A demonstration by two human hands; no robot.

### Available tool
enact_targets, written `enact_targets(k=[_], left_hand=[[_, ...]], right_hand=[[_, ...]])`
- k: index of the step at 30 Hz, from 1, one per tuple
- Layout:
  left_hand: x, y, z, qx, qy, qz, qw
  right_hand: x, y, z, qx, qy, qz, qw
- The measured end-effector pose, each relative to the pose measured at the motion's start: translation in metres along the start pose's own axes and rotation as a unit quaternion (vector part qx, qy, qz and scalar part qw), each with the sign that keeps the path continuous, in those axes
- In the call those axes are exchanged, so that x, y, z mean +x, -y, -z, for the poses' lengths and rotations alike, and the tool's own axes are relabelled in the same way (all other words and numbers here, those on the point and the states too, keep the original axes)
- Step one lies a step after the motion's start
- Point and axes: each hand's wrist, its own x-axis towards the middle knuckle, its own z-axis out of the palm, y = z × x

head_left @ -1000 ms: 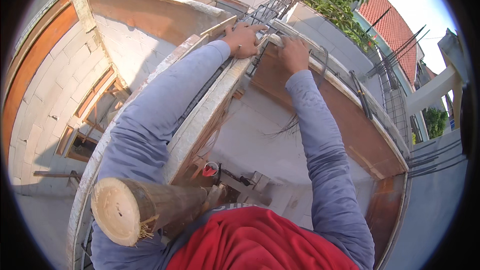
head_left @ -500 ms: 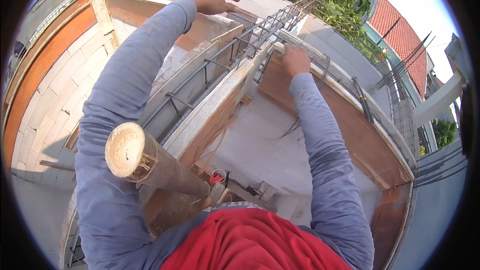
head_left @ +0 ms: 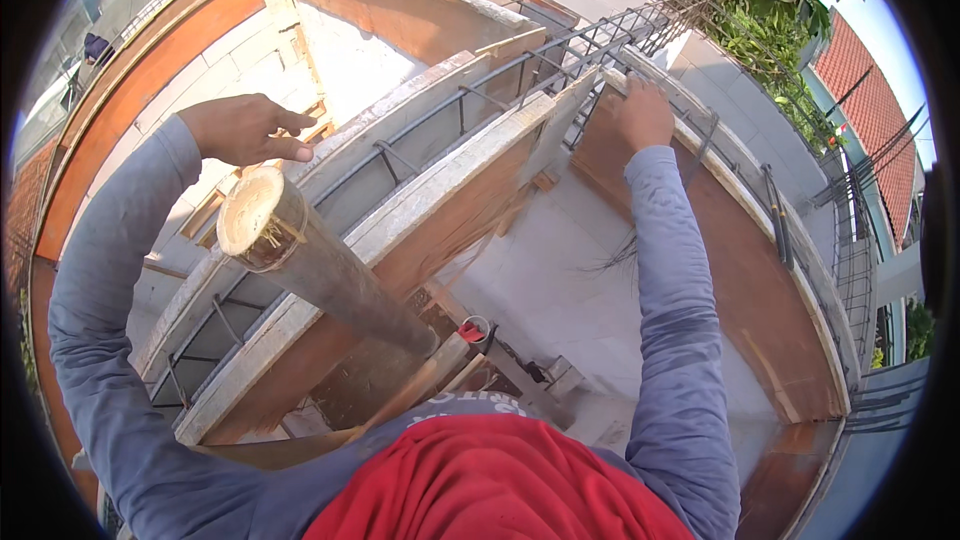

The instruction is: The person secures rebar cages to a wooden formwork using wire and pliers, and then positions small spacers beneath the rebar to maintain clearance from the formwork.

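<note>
My left hand (head_left: 248,130) is held in the air with thumb and fingers apart, just above the cut top of a thick bamboo pole (head_left: 345,275). Nothing is in it. My right hand (head_left: 645,115) is closed over the top edge of a brown formwork board (head_left: 725,230), near the corner where that board meets another formwork panel (head_left: 450,215). A rebar cage (head_left: 480,100) runs along the trough between this panel and a parallel one. The fingertips of my right hand are partly hidden behind the board's edge.
Dark long-handled pincers (head_left: 777,215) hang over the right board's top edge. Below me are a small bucket (head_left: 478,328) with something red and several loose timbers. White block walls (head_left: 545,250) stand inside the boards. Rebar ends (head_left: 880,165) stick out at the far right.
My left hand has come back and to the left, from beyond the rebar to above the bamboo pole. The view has shifted; my right hand stays on the board's edge.
</note>
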Motion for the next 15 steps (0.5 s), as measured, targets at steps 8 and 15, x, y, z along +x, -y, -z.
enact_targets(k=[8, 15], left_hand=[[0.009, -0.018, -0.044, -0.213, 0.024, 0.096, 0.972], [0.006, -0.024, -0.049, -0.153, -0.178, 0.015, 0.972]], right_hand=[[0.005, -0.015, -0.017, 0.047, -0.044, 0.014, 0.998], [0.015, -0.020, -0.021, 0.059, -0.070, 0.016, 0.996]])
